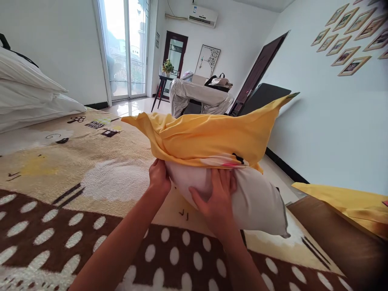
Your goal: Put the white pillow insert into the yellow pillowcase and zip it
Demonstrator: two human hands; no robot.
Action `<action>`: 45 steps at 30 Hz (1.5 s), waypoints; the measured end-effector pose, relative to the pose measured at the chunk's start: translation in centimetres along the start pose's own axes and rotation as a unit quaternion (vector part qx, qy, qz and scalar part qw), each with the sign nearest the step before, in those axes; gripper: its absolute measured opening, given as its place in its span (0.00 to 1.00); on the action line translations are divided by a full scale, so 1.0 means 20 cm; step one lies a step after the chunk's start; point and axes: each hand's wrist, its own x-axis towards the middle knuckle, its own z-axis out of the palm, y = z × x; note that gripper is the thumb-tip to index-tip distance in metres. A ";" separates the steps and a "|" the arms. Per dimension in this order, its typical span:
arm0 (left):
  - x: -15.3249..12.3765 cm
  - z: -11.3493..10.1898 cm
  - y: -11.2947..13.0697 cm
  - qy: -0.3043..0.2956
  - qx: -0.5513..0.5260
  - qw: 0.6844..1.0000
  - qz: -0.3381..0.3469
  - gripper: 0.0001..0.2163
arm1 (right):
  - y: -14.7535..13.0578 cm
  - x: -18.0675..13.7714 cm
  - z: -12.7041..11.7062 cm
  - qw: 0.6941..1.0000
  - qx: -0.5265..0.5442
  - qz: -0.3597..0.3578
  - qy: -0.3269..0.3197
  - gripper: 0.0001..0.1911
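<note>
A yellow pillowcase [209, 135] with a small pink and black print covers the far part of a white pillow [257, 206]. The near part of the pillow, with dark piping at its right end, sticks out towards me. My left hand [159, 176] is closed on the pillowcase's edge at the left side of the opening. Around the middle of the pillow, my right hand [216, 202] grips it with the thumb pressed into the white fabric; its fingertips are partly hidden at the pillowcase's hem. Both lie over a patterned beige blanket [112, 182].
White stacked bedding [27, 91] stands at the left. More yellow fabric [348, 202] lies on a brown surface [318, 226] at the right. Farther off are a covered table [200, 91] with bags, a plant stand [163, 81] and a glass door [127, 48].
</note>
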 end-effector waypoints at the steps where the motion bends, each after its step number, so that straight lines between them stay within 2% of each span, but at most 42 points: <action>1: -0.02 0.00 0.03 -0.018 -0.016 0.999 -0.022 0.02 | 0.02 0.01 -0.01 1.000 -0.010 0.000 0.000 0.35; 5: -0.06 0.01 0.16 -0.122 -0.068 0.984 -0.115 0.05 | 0.06 0.05 -0.07 0.999 -0.040 0.022 0.005 0.35; 8: -0.07 0.00 0.19 -0.212 -0.113 0.957 -0.161 0.06 | 0.05 0.05 -0.13 0.997 -0.079 0.022 -0.006 0.33; 11: -0.09 0.00 0.14 -0.276 -0.088 0.948 -0.133 0.08 | 0.03 0.02 -0.19 0.991 -0.124 0.027 -0.034 0.30; 14: -0.15 0.01 0.10 -0.335 -0.051 0.932 -0.132 0.07 | 0.05 -0.01 -0.24 0.987 -0.151 0.052 -0.028 0.34; 18: -0.27 0.01 0.13 -0.461 -0.038 0.871 -0.166 0.10 | 0.13 0.00 -0.33 0.987 -0.132 0.085 -0.024 0.43; 22: -0.37 0.01 0.17 -0.550 -0.007 0.825 -0.131 0.17 | 0.17 0.05 -0.33 0.994 -0.092 0.066 0.002 0.48; 24: -0.41 0.01 0.16 -0.584 0.012 0.802 -0.127 0.19 | 0.19 0.07 -0.26 0.995 -0.085 0.050 0.027 0.42; 26: -0.45 0.01 0.10 -0.606 0.031 0.781 -0.147 0.23 | 0.21 0.06 -0.18 0.994 -0.090 0.041 0.054 0.30; 28: -0.49 0.02 0.04 -0.619 0.027 0.765 -0.178 0.26 | 0.24 0.04 -0.10 0.990 -0.100 0.041 0.094 0.21; 30: -0.52 0.02 -0.03 -0.624 0.004 0.753 -0.207 0.26 | 0.28 0.02 -0.04 0.982 -0.107 0.048 0.150 0.19; 32: -0.53 0.02 -0.09 -0.625 -0.016 0.745 -0.234 0.26 | 0.32 0.01 0.00 0.977 -0.109 0.056 0.173 0.20; 34: -0.53 0.02 -0.15 -0.611 -0.030 0.748 -0.257 0.25 | 0.35 0.01 0.02 0.979 -0.108 0.071 0.159 0.19; 37: -0.51 0.02 -0.19 -0.561 -0.067 0.776 -0.278 0.17 | 0.39 0.03 0.01 0.986 -0.083 0.095 0.111 0.17; 39: -0.49 0.03 -0.18 -0.520 -0.095 0.802 -0.280 0.14 | 0.45 0.04 -0.05 0.992 -0.005 0.107 0.069 0.17; 41: -0.48 0.03 -0.16 -0.476 -0.119 0.826 -0.275 0.10 | 0.54 0.03 -0.13 0.985 0.126 0.116 -0.002 0.22; 43: -0.47 0.04 -0.13 -0.435 -0.132 0.849 -0.270 0.09 | 0.65 0.01 -0.22 0.954 0.262 0.133 -0.053 0.27; 45: -0.47 0.05 -0.12 -0.407 -0.124 0.868 -0.256 0.11 | 0.74 -0.02 -0.29 0.908 0.376 0.180 -0.036 0.24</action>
